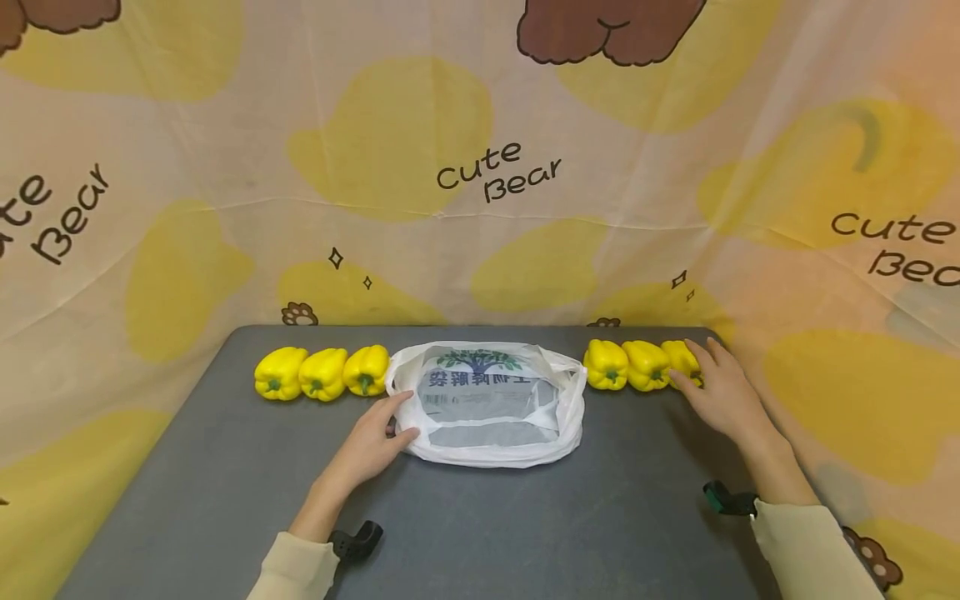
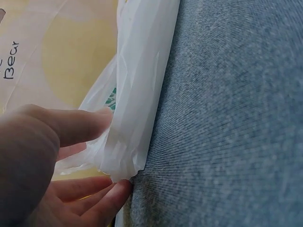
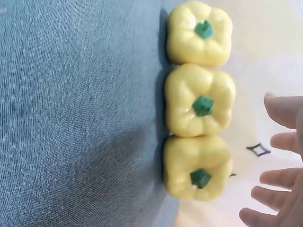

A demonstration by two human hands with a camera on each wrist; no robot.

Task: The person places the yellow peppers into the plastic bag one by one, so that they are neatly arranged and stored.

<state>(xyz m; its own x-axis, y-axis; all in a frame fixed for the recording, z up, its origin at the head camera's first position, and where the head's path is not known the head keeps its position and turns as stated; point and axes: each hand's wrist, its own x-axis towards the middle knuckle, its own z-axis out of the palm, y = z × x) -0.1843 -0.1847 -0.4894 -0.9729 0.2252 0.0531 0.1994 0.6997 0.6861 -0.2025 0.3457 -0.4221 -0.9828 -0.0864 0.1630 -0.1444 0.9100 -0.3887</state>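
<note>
A white plastic bag [image 1: 498,454] lies on the table with its mouth spread wide, printing visible inside. My left hand [image 1: 378,435] grips the bag's left rim; in the left wrist view the thumb [image 2: 90,126] lies against the plastic and other fingers curl at its lower edge. Three yellow bell peppers with green stems stand in a row right of the bag: an inner one [image 1: 606,365], a middle one [image 1: 647,365] and an outer one [image 1: 678,358]. Over the outer pepper hovers my right hand [image 1: 722,390], fingers spread and holding nothing, partly covering it in the head view.
Another row of three yellow bell peppers [image 1: 322,374] stands left of the bag, the nearest one close to its rim. The dark grey table [image 1: 525,533] ends at a printed cloth backdrop [image 1: 420,242] behind and at both sides.
</note>
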